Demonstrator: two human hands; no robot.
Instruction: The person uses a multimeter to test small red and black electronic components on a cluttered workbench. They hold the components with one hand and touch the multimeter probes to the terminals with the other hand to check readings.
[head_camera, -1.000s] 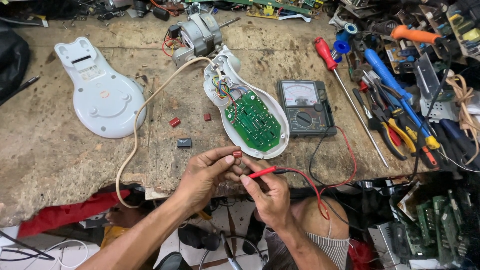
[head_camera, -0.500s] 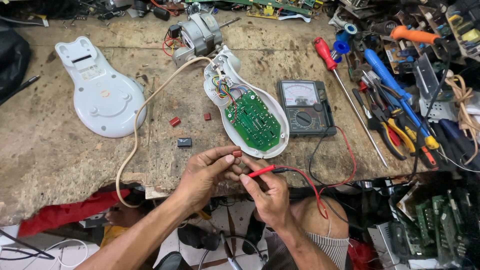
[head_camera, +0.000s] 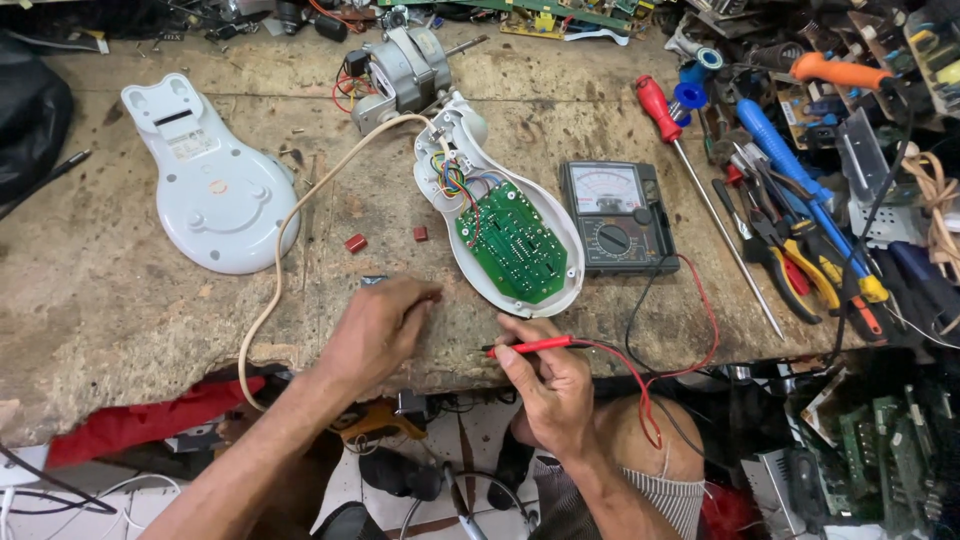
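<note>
My left hand (head_camera: 380, 325) lies palm down on the worn bench (head_camera: 100, 310), fingers curled over a small dark part (head_camera: 375, 281) that peeks out behind the knuckles. Whether it grips the part is hidden. My right hand (head_camera: 550, 385) sits at the bench's front edge and pinches a red test probe (head_camera: 530, 347), tip pointing left. The probe's red lead (head_camera: 700, 320) and a black one run up to an analog multimeter (head_camera: 615, 215). Just beyond both hands lies an opened white appliance shell with a green circuit board (head_camera: 510, 240).
The appliance's white cover (head_camera: 210, 190) lies at left, and a beige cord (head_camera: 285, 260) loops off the front edge. Two small red parts (head_camera: 356, 242) sit near the board and a motor (head_camera: 395, 65) at the back. A red screwdriver (head_camera: 655, 100), pliers (head_camera: 800, 265) and other tools crowd the right.
My left hand has left the probe tips and moved left and forward onto the small dark part. My right hand still holds the red probe at the bench edge.
</note>
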